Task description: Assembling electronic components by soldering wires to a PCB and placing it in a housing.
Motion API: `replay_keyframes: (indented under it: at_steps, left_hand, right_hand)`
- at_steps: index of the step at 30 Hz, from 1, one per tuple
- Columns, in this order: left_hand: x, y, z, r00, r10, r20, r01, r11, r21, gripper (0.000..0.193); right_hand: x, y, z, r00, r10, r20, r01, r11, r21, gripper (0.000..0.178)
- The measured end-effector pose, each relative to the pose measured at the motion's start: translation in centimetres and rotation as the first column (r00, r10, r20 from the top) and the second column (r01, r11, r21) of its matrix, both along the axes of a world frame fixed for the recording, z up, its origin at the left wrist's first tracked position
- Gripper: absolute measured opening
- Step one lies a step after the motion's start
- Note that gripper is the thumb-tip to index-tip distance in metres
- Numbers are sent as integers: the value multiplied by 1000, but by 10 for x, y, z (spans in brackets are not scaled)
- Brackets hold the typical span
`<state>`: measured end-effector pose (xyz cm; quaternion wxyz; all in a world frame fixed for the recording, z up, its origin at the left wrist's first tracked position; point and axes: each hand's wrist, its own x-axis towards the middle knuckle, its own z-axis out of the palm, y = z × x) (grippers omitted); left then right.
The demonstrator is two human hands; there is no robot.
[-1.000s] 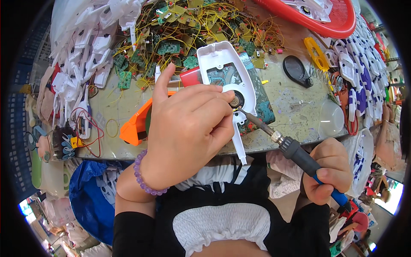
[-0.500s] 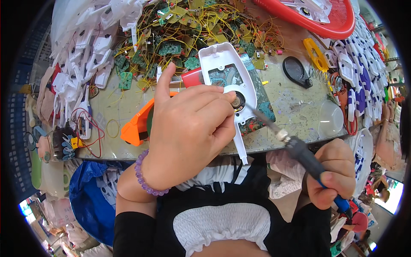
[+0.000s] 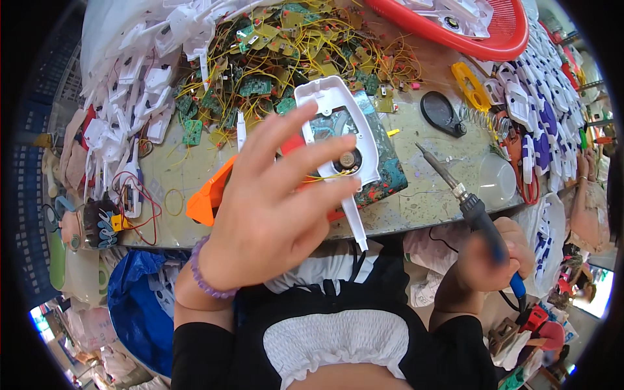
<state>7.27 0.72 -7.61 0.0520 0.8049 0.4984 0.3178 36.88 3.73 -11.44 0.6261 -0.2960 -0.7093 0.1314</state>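
You are in what looks like a small workshop for putting together electronic goods: your right hand [image 3: 497, 257] grips a soldering iron [image 3: 472, 208] over a scuffed workbench [image 3: 429, 185], and an open white casing [image 3: 370, 140] lies near the centre of the frame. Behind it, at the top, you have a heap of circuit boards [image 3: 257, 86] tangled in yellow wires, with white plastic parts [image 3: 157, 78] massed at upper left, a red basket [image 3: 484, 53] holding more at upper right, and white-and-purple pieces [image 3: 543, 123] stacked along the right.

In the right hand [image 3: 482, 265], a black-and-blue soldering iron [image 3: 476, 214]; left of that grip, a white case [image 3: 368, 138] and a purple bracelet [image 3: 197, 273].
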Motion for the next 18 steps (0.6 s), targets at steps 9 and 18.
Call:
replay_keyframes:
  at_steps: [9,18]
  left_hand:
    - [-1,-29,6,958,-253,132,240,965,106,15]
    - [-59,-17,-15,143,371,917,-114,927,-357,37]
  right_hand:
    - [0,4,-16,993,-13,-118,28,991,129,25]
    - [4,2,-16,997,39,-64,-30,990,136,25]
